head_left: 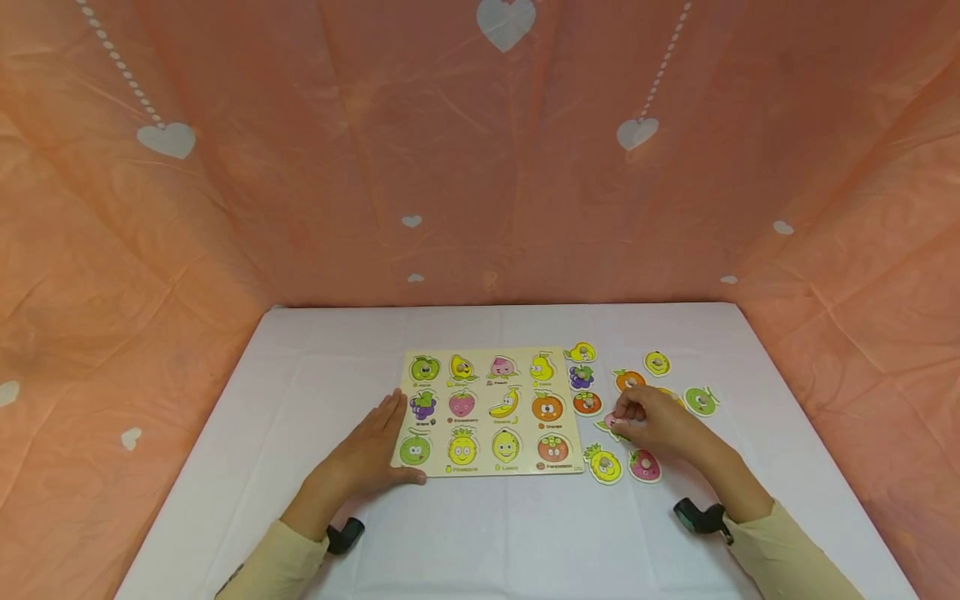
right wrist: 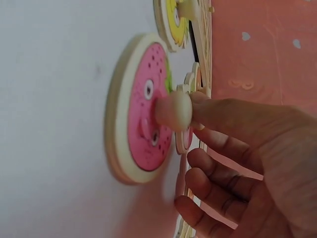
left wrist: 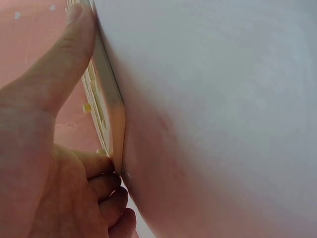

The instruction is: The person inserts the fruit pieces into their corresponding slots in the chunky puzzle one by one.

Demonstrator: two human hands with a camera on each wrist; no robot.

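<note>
My left hand [head_left: 375, 454] rests at the near left corner of a wooden fruit puzzle board [head_left: 483, 422], fingers straight along its left side. In the left wrist view its thumb [left wrist: 69, 54] lies along the board's front edge [left wrist: 110, 82]. Just right of the board, my right hand [head_left: 660, 419] pinches a pink peach puzzle piece [head_left: 609, 423] between thumb and forefinger; the fingers partly hide it. A strawberry piece [right wrist: 148, 106] with a round knob lies in front of those fingers in the right wrist view. A pineapple piece [head_left: 603, 465] is beside it.
More loose knobbed pieces lie on the white table: pear [head_left: 583, 352], grapes [head_left: 581, 377], persimmon [head_left: 587, 405], orange [head_left: 628, 380], a round yellow one [head_left: 657, 363] and a green one [head_left: 701, 402]. Another yellow piece is half hidden by the right hand. Orange cloth walls [head_left: 487, 208] surround the table.
</note>
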